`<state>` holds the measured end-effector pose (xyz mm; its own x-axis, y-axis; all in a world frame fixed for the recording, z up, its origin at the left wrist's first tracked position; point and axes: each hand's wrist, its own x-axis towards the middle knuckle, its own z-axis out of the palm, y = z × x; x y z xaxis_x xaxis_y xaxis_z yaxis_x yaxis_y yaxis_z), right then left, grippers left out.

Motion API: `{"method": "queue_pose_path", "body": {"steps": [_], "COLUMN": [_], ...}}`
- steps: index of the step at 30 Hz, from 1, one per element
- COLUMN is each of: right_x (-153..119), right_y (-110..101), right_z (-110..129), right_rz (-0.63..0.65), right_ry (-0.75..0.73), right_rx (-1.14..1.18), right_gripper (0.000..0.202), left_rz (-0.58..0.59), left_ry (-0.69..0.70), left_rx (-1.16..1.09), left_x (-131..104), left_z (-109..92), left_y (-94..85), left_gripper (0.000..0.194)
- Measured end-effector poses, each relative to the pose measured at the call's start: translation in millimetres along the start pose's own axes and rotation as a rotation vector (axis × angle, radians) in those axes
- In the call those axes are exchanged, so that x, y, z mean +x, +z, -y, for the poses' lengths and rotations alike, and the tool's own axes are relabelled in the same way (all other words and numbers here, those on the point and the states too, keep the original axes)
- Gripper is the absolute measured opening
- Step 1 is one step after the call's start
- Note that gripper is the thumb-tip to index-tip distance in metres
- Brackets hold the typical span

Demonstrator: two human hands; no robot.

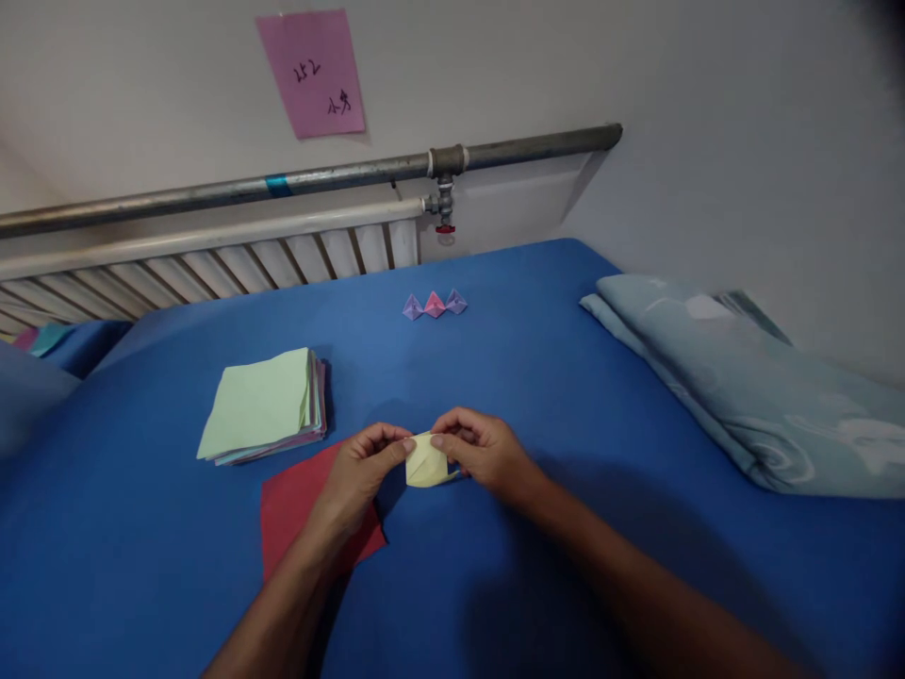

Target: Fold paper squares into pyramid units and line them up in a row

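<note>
Between my two hands is a small piece of folded yellow paper (426, 463), held up above the blue surface (566, 377). My left hand (368, 462) pinches its upper left corner between thumb and fingers. At the upper right, my right hand (485, 448) grips the same paper, and a narrow flap sticks out below that hand. Under my left wrist lies a red sheet of paper (297, 509), partly covered by the forearm. To the left of the hands stands a stack of coloured paper (258, 405) with a pale green sheet on top.
Three small folded paper shapes (434, 304), two purple and one pink, sit in a row at the back. A folded grey-green blanket (707, 377) lies on the right. Behind the bed run a radiator (304, 250), a metal pipe (353, 174) and a red-handled valve (445, 203).
</note>
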<state>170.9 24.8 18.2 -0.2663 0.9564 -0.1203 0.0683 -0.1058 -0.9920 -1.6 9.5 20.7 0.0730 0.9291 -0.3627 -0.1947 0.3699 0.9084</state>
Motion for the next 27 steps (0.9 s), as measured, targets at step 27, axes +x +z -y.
{"method": "queue_pose_path", "body": {"steps": [27], "right_x": [5], "right_y": [9], "right_z": [-14], "right_rz": [0.017], "right_ry": [0.037], "right_rx": [0.197], "right_gripper": [0.039], "left_rz": [-0.06], "left_ry": [0.034], "left_rx": [-0.122], "left_x": [2], "left_z": [2], "left_y": [8.9], "left_gripper": [0.03]}}
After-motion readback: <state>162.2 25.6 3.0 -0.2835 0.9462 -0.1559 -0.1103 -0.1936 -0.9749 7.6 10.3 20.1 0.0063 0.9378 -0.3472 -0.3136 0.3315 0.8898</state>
